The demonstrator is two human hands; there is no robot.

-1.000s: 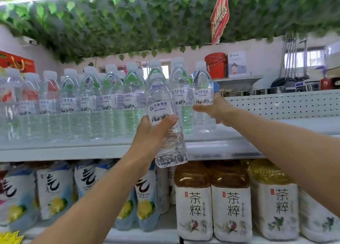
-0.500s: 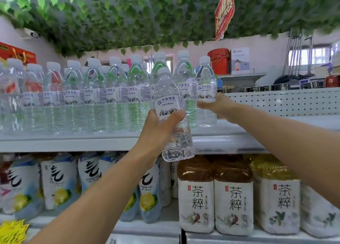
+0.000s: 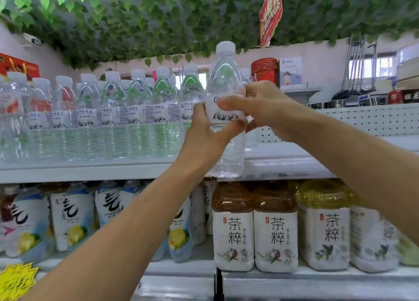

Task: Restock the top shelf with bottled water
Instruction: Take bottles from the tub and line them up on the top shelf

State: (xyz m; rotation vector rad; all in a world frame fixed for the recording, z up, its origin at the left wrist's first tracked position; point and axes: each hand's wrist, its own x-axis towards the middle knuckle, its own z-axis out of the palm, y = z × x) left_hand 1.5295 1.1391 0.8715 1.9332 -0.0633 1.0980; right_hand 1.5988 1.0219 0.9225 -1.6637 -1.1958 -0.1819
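A clear water bottle (image 3: 224, 80) with a white cap and a white label is held upright in front of the top shelf (image 3: 90, 169), its base level with the shelf's front edge. My left hand (image 3: 204, 139) wraps its middle from the left. My right hand (image 3: 260, 107) grips its label from the right. A row of several matching water bottles (image 3: 113, 117) stands on the top shelf to the left. Another bottle behind the held one is mostly hidden.
The top shelf's right part (image 3: 340, 151) is bare, backed by a white perforated panel (image 3: 374, 119). Tea bottles (image 3: 275, 232) and lemon drink bottles (image 3: 72, 214) fill the shelf below. Leaf garlands (image 3: 158, 17) and a red sign (image 3: 271, 12) hang overhead.
My left hand raised the bottle and moved it right, in front of the row's end. My right hand left the shelved bottle and took hold of the held bottle's label.
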